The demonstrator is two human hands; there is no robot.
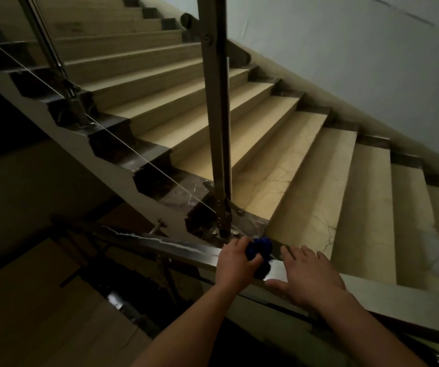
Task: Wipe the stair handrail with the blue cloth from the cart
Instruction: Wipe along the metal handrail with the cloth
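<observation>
- We see the left hand (235, 260) low in the centre of the frame, fingers curled round the bunched blue cloth (259, 249) and holding it against the top of the handrail (173, 246)
- The cloth sits on the rail between the two hands, just below the foot of the upright metal post (217, 115); a fold hangs over the rail's near side
- The right hand (308, 276) lies just right of the cloth, palm down on the rail, fingers straight and spread, grasping nothing
- The handrail crosses the lower frame from left to lower right, shiny, with a bright streak left of the left hand
- We note beige stairs (292, 160) with dark edging climbing toward the upper left, and a pale wall (358, 62) at upper right
- Light is dim; we cannot make out the lower left corner
</observation>
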